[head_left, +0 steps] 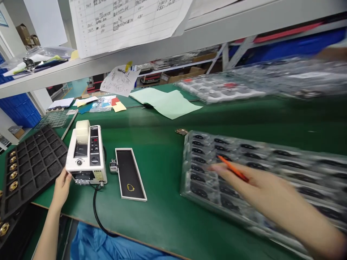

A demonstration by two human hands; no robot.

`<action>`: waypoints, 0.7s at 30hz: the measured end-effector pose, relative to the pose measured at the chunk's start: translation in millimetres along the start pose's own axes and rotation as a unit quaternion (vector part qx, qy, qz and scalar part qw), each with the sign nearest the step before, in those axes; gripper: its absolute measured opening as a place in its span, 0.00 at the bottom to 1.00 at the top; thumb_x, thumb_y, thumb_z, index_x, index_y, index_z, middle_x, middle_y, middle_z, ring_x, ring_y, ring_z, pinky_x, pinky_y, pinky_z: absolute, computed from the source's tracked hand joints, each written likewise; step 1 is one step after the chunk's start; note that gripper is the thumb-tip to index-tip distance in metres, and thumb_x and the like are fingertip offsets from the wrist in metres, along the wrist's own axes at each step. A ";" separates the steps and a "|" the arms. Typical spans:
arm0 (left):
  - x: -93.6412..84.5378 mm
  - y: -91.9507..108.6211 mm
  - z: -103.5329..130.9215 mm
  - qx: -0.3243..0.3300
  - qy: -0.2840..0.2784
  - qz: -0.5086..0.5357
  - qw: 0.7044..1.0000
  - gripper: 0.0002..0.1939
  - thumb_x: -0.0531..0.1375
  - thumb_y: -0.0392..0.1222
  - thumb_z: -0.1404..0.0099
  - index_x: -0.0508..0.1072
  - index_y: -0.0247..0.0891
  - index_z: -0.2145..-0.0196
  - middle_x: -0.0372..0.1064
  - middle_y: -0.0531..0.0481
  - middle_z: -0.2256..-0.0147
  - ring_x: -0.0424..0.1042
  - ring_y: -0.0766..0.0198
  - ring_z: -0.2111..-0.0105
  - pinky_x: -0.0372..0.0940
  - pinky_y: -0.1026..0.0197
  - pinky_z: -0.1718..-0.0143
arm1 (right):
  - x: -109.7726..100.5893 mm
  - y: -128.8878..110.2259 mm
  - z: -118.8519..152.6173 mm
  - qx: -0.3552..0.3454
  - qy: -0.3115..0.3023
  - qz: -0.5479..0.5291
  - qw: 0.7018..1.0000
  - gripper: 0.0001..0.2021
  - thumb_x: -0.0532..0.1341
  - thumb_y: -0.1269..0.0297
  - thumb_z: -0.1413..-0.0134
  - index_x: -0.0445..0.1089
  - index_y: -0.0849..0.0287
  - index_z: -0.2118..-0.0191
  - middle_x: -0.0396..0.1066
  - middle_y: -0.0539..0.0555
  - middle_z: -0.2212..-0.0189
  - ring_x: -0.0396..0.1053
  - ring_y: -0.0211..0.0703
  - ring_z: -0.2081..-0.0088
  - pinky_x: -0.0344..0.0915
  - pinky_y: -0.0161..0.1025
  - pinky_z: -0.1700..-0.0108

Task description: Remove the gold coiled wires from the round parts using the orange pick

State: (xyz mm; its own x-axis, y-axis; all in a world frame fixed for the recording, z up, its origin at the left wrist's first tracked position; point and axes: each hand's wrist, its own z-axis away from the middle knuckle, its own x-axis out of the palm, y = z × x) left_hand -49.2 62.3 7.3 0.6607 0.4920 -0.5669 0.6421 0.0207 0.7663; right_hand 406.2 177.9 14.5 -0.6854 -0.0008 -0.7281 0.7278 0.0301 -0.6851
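My left hand (63,186) is closed at the lower left front corner of a white automatic tape dispenser (101,153), which carries a roll of clear tape (82,131). On the right, blurred by motion, my right hand (252,184) grips a slim orange tool (233,169) with a narrow tip; its exact kind is unclear. This hand is over a clear plastic tray (187,186) whose compartments hold several dark, flat parts (199,160). Whether the hand touches the tray cannot be made out.
A shallow white-rimmed box (139,180) holds a small yellow ring (130,187), with a tally counter (113,166) beside it. Far left, a black compartment tray (40,169) holds gold round parts (13,186). A metallic piece (181,131) lies behind the clear tray. A shelf (206,30) crosses above.
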 end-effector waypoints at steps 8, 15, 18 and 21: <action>-0.2 3.3 -2.0 0.002 0.002 -0.016 1.000 0.23 0.53 0.57 0.36 0.74 0.35 0.58 0.68 0.53 0.76 0.66 0.61 0.75 0.64 0.62 0.68 | 48.4 36.4 20.0 -0.186 0.000 0.228 0.956 0.27 0.50 0.43 0.41 0.72 0.60 0.51 0.76 0.63 0.58 0.77 0.56 0.66 0.67 0.41 0.75; 2.6 4.8 -1.6 -0.002 0.020 -0.015 1.000 0.26 0.53 0.60 0.38 0.75 0.36 0.57 0.69 0.52 0.76 0.69 0.58 0.71 0.66 0.61 0.65 | 58.8 37.4 27.5 -0.264 0.003 0.231 0.936 0.23 0.51 0.48 0.38 0.73 0.58 0.51 0.78 0.60 0.60 0.78 0.52 0.66 0.72 0.41 0.71; 2.3 5.1 -1.2 -0.004 0.019 -0.011 1.000 0.28 0.53 0.61 0.38 0.75 0.35 0.55 0.73 0.49 0.72 0.71 0.56 0.67 0.67 0.59 0.61 | 69.0 24.6 34.2 -0.282 0.006 0.231 0.931 0.23 0.51 0.49 0.37 0.72 0.60 0.50 0.78 0.60 0.62 0.78 0.53 0.65 0.73 0.41 0.72; 2.0 4.8 -1.6 -0.009 0.010 -0.004 1.000 0.29 0.53 0.61 0.38 0.76 0.34 0.54 0.75 0.47 0.69 0.73 0.54 0.65 0.67 0.58 0.58 | 80.9 10.2 39.9 -0.291 0.009 0.230 0.928 0.22 0.52 0.50 0.37 0.72 0.62 0.50 0.78 0.61 0.63 0.78 0.53 0.66 0.73 0.42 0.73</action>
State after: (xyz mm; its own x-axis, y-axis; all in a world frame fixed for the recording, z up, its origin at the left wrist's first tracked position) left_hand -45.4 64.8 10.4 0.6470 0.5098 -0.5670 0.6399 0.0412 0.7673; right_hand 359.0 138.3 -52.2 -0.3083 0.1623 -0.9374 0.8115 0.5590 -0.1701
